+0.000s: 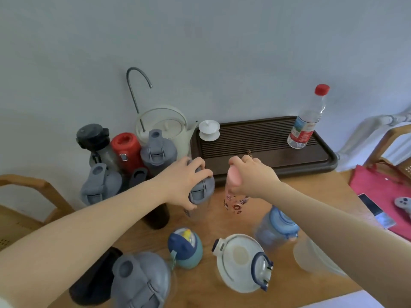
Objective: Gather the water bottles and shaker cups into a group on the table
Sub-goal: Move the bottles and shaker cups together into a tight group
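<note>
The left hand (186, 181) grips the grey lid of a shaker cup (201, 187) from above, its fingers (198, 167) curled around the cap. The right hand (251, 176) closes its fingers (235, 162) over the pink cap of a floral bottle (234, 200), just right of the left fingers. Both stand on the wooden bench (224, 221). Left of the left fingers, a cluster of grey, red and black bottles (124, 152) stands near the wall. Nearer the person than both hands stand a white-lidded jug (239, 261), a blue bottle (274, 230) and a small teal cup (185, 247). Beyond the right fingers, a clear red-capped bottle (308, 121) stands on a dark tray (329, 163).
</note>
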Available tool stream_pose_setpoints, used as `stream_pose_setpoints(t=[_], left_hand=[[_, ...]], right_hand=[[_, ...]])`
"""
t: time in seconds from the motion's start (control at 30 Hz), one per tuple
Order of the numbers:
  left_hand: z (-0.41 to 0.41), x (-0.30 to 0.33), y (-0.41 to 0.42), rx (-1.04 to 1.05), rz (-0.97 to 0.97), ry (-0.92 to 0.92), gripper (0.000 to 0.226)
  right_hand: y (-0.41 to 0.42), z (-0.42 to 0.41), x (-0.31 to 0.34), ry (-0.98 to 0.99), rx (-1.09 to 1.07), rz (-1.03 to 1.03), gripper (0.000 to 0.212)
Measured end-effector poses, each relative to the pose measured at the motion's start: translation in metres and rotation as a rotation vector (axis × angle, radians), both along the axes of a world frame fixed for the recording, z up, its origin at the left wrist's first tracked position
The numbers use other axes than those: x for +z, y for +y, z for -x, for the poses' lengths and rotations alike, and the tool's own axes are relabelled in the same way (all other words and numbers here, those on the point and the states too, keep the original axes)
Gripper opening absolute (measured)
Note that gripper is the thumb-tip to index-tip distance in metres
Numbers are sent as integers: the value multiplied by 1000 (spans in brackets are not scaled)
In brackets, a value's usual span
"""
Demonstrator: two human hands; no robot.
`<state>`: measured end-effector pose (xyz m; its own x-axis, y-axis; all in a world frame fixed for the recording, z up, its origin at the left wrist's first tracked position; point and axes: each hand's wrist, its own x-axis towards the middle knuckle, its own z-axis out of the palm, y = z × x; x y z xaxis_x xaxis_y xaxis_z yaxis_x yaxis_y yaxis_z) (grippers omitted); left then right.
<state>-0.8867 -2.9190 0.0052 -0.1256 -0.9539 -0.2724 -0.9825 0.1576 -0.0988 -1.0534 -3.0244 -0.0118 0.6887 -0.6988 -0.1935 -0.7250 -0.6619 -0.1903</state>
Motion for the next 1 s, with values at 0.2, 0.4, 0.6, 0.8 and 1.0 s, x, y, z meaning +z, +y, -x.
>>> stream_pose_setpoints(t=[0.2, 0.4, 0.6, 0.8, 1.0], left_hand=[[-19, -1, 17, -27, -15, 12, 86], [-35, 3, 26, -73, -30, 11, 83], [-47, 1, 30, -141, 13, 52, 76], [-66, 6, 57, -181, 112, 199, 70], [-95, 4, 126, -232, 399, 449, 27]], right_hand=[[23, -28, -14, 7, 17, -38, 66], [39, -44, -19, -3, 38, -43, 76], [43, -30, -9, 18, 8, -106, 92], [92, -24, 40, -343, 151, -9, 35], [164, -52, 55, 103, 563, -364, 71]])
